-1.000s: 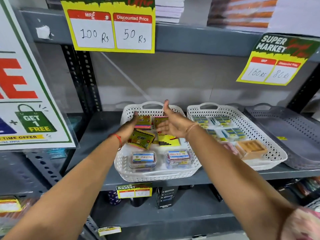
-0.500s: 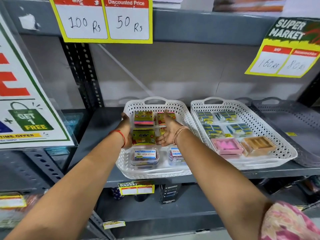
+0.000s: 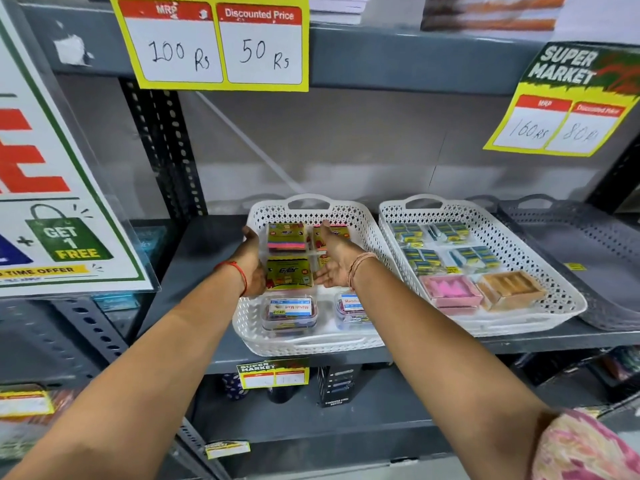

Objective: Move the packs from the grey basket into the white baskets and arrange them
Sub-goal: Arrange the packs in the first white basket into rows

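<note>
Two white baskets stand side by side on the grey shelf, the left white basket [image 3: 360,216] and the right white basket [image 3: 571,299]. Inside the left one lie yellow-green packs [image 3: 289,273], with colourful packs [image 3: 286,237] behind them and two clear boxes [image 3: 290,311] in front. My left hand [image 3: 252,265] is flat against the left side of the packs. My right hand [image 3: 334,261] is flat, palm inward, between the two columns of packs. Neither hand grips anything. The grey basket [image 3: 595,258] at the far right holds one small yellow item.
The right white basket holds several blue-yellow packs, a pink box [image 3: 450,289] and a tan box [image 3: 510,289]. Price cards hang from the shelf above. A large offer sign [image 3: 52,202] stands at the left. Bottles sit on the shelf below.
Both hands dropped from above the left basket into it and now press either side of the left column of packs, which lie straighter. The camera moved slightly.
</note>
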